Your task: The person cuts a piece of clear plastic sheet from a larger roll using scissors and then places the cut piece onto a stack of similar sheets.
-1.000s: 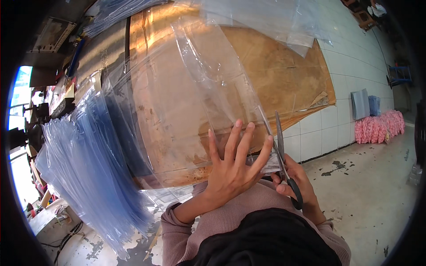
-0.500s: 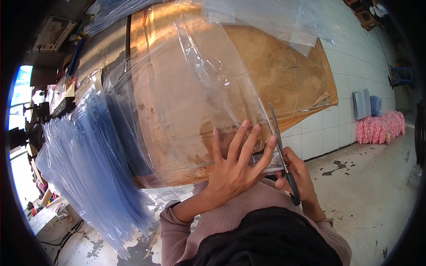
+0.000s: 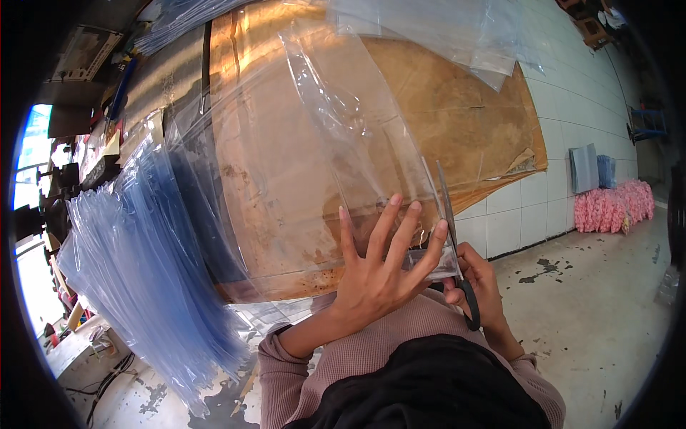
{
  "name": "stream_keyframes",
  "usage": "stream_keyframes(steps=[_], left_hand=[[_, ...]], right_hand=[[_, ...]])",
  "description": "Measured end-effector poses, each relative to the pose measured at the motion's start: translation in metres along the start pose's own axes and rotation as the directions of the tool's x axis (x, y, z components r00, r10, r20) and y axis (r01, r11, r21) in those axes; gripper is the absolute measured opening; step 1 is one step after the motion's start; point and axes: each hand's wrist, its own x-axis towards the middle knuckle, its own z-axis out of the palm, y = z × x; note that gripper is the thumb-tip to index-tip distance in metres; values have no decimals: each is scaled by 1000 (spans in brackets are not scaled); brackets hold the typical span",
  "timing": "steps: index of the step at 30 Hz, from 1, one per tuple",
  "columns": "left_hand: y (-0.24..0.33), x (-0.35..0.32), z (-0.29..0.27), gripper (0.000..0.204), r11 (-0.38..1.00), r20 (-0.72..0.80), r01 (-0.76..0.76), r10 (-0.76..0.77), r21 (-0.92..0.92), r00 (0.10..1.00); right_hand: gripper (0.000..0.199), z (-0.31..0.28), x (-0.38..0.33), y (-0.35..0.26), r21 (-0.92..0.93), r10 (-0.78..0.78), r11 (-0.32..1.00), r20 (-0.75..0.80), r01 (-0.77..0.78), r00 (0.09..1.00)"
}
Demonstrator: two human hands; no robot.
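A clear plastic sheet (image 3: 279, 143) lies over the brown-covered table (image 3: 457, 107), catching the light in bright creases. My left hand (image 3: 386, 264) rests flat on its near right part, fingers spread. In my right hand (image 3: 480, 282) is a pair of scissors (image 3: 468, 300) with black handles, the blades pointing away from me along the sheet's right edge. Close to the blades the plastic edge lies by my left little finger. Part of the scissors' handle is hidden behind my fingers.
A thick stack of bluish plastic sheets (image 3: 143, 272) hangs over the table's left side. More clear plastic (image 3: 443, 36) lies at the far end. By the white tiled wall (image 3: 572, 121) on the right sit a pink bundle (image 3: 614, 206) and blue-grey sheets (image 3: 584, 169).
The scissors have shifted slightly, and their blades look closer together along the sheet's edge. My left hand has stayed nearly in place.
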Motion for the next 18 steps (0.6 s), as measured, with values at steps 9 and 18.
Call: stream_keyframes(steps=[9,18], left_hand=[[-2,-3,3,75,1000,-11,-16,17,25,1000],[-1,-1,1,66,1000,-13,-9,9,7,1000]], right_hand=[[75,-1,7,-4,-7,-54,999,57,54,997],[77,-3,7,3,4,-7,1000,13,7,1000]])
